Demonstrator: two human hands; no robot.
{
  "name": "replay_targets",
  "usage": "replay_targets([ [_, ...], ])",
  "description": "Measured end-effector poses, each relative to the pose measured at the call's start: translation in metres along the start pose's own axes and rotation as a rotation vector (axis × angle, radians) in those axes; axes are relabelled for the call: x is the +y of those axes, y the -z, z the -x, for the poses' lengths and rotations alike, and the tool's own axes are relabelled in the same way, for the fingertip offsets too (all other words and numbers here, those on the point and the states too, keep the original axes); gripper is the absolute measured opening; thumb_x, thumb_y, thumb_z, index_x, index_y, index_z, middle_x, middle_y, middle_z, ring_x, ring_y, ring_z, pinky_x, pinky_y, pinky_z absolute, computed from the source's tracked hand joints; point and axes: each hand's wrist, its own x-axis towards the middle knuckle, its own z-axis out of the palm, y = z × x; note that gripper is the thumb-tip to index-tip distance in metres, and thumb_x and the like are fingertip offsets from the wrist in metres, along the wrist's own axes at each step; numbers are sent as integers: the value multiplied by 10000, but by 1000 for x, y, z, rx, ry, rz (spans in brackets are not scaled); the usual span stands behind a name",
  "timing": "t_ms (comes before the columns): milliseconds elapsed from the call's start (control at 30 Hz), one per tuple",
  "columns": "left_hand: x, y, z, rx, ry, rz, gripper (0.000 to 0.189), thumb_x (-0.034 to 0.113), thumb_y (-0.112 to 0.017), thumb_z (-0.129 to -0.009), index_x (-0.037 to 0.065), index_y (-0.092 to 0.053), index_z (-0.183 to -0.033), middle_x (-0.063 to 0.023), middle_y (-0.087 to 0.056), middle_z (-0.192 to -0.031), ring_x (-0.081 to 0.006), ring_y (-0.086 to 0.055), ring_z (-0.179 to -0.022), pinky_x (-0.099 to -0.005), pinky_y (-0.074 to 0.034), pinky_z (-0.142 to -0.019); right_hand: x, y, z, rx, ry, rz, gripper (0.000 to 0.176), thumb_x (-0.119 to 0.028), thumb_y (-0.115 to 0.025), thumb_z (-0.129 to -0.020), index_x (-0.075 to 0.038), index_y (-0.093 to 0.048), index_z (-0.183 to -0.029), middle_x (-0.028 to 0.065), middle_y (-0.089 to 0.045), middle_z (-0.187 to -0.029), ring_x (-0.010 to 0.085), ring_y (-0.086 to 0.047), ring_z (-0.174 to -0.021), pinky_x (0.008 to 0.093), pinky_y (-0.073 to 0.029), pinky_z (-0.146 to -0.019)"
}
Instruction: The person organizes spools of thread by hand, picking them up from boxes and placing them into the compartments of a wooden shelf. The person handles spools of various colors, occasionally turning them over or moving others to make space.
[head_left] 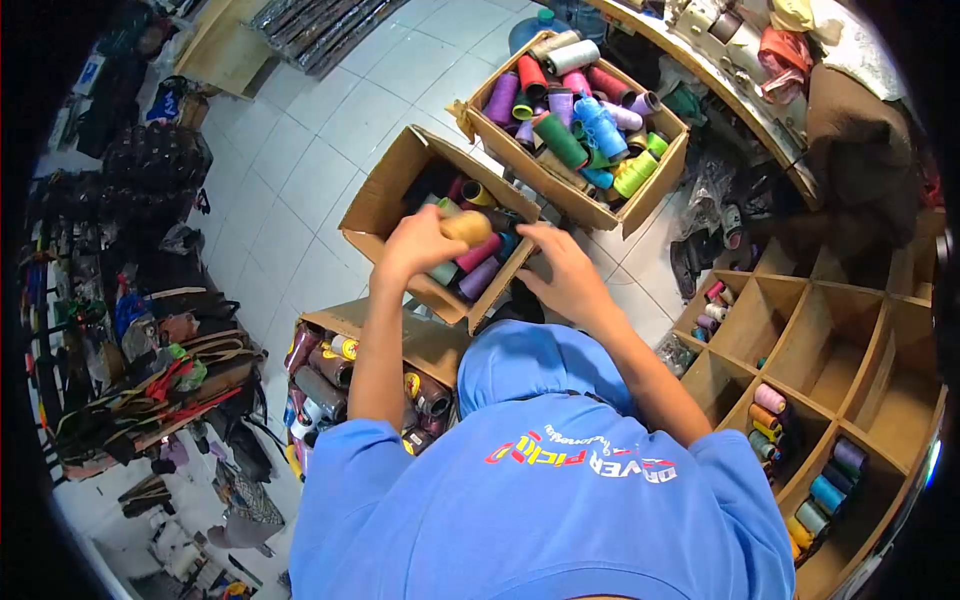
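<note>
My left hand (pixel 418 243) reaches over the smaller cardboard box (pixel 385 190), its fingers closed around a tan thread spool (pixel 466 229). Below that spool, a magenta spool (pixel 478 253) and a purple spool (pixel 479 279) lie in the box among several others. At the box's right corner is my right hand (pixel 568 275), with thumb and fingers spread and the fingertips by the cardboard rim; no spool shows in it. The blue cloth of a shirt (pixel 560 490) fills the lower middle.
Behind to the right, a larger box (pixel 590 212) holds many coloured spools. A wooden compartment rack (pixel 815 340) with some spools stands at right. Another box (pixel 430 340) with dark spools is at lower left. Mixed materials (pixel 170 370) are piled at far left.
</note>
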Motion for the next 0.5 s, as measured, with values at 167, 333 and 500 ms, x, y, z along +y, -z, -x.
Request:
replay_targets([
  [167, 43, 16, 27, -273, -355, 185, 554, 363, -660, -697, -35, -597, -1078, -177, -654, -930, -247, -637, -829, -325, -498, -748, -18, 3, -16, 31, 217, 164, 697, -181, -768, -666, -96, -462, -1287, 105, -547, -1210, 257, -525, -1117, 411, -359, -961],
  [333, 7, 0, -32, -493, -43, 910, 549, 439, -553, -899, -46, -547, -1157, -127, -591, -1116, -162, -648, -726, -243, -500, -588, -5, 16, 0, 24, -131, -305, 612, -171, -759, -674, -52, -525, -1227, 141, -606, -1111, 266, -600, -1014, 374, -451, -884],
  [500, -131, -97, -153, 111, 300, -3, 490, 349, -694, -696, -124, -621, -803, -235, -639, -696, -301, -657, -585, -410, -518, -524, 17, 31, 37, 140, -352, -541, 612, -122, -751, -698, -4, -520, -1252, 78, -609, -1117, 151, -578, -1032, 317, -448, -933],
])
